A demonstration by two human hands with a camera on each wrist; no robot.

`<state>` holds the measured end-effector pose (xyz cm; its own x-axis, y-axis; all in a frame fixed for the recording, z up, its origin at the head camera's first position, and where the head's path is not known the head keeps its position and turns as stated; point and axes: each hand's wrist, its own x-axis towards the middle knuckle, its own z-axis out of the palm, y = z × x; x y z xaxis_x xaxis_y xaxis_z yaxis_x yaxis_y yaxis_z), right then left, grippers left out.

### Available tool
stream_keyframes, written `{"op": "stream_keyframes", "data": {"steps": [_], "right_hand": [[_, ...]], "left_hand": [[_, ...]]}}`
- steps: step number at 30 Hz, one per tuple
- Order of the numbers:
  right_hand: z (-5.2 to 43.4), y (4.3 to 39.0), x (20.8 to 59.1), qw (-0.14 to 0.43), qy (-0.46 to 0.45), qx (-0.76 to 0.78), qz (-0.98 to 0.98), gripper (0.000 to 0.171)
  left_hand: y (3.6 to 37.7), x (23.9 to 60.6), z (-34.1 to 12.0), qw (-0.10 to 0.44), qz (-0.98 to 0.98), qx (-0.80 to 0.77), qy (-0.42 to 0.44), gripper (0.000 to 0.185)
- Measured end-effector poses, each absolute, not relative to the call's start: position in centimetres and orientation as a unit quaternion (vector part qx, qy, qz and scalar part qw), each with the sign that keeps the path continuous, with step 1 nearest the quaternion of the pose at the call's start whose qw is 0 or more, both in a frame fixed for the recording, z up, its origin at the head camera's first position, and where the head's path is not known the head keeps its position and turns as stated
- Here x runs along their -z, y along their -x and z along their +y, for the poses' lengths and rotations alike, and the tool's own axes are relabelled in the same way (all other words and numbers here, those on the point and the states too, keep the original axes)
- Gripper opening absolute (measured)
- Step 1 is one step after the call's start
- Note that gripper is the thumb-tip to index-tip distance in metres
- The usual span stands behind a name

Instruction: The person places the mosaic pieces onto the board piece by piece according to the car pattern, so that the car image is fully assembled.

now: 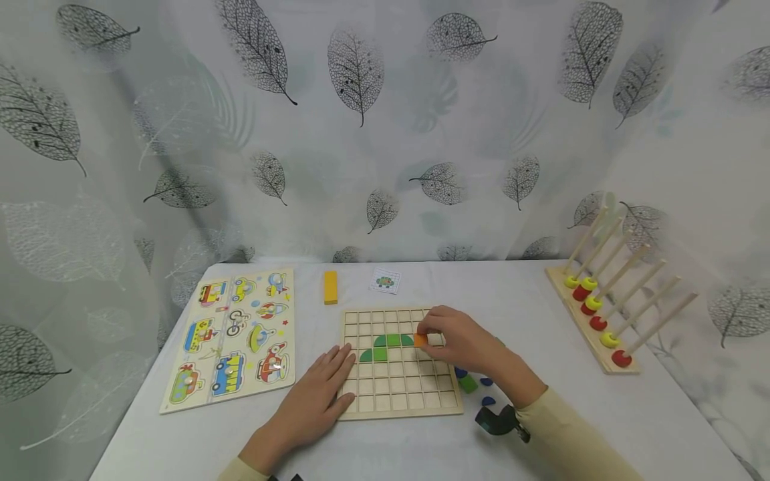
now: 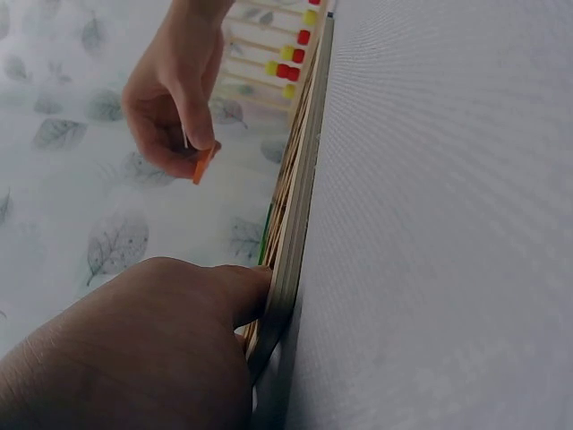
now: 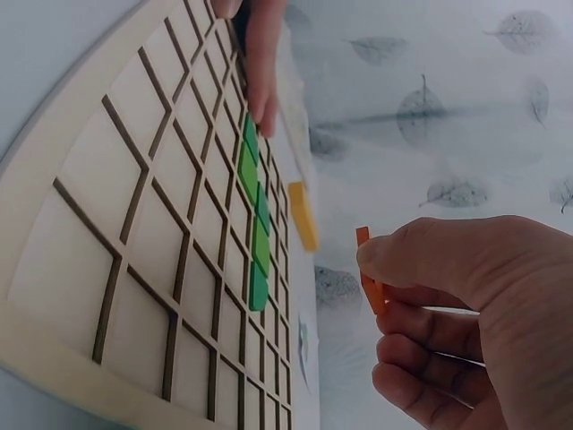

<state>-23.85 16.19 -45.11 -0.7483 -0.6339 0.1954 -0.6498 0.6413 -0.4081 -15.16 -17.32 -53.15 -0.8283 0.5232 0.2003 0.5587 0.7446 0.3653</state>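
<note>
you face a pale curtain (image 1: 385,133) printed with dark skeletal leaves; it hangs across the back and wraps round both sides. below it lies a tabletop (image 1: 517,294) under a plain white cloth, lit by soft, even light with only faint shadows on it.

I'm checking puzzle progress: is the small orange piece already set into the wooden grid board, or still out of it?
Out. The right hand pinches the small orange piece in the air, clear of the wooden grid board.
</note>
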Motion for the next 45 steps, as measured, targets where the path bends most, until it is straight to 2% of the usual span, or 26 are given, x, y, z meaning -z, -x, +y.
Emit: {"op": "stream_keyframes", "data": {"steps": [14, 25, 45], "right_hand": [[14.2, 24.6, 46.0, 0.019, -0.375, -0.222, -0.900, 0.014], [12.7, 24.8, 47.2, -0.018, -0.351, -0.238, -0.906, 0.017], [11.3, 24.8, 48.6, -0.010, -0.357, -0.190, -0.914, 0.016]], "left_hand": [[15.1, 53.2, -17.4, 0.040, -0.934, 0.209, 0.288, 0.068], [15.2, 53.1, -17.4, 0.030, -0.935, 0.212, 0.283, 0.068], [15.2, 53.2, -17.3, 0.033, -0.935, 0.209, 0.285, 0.068]]}}
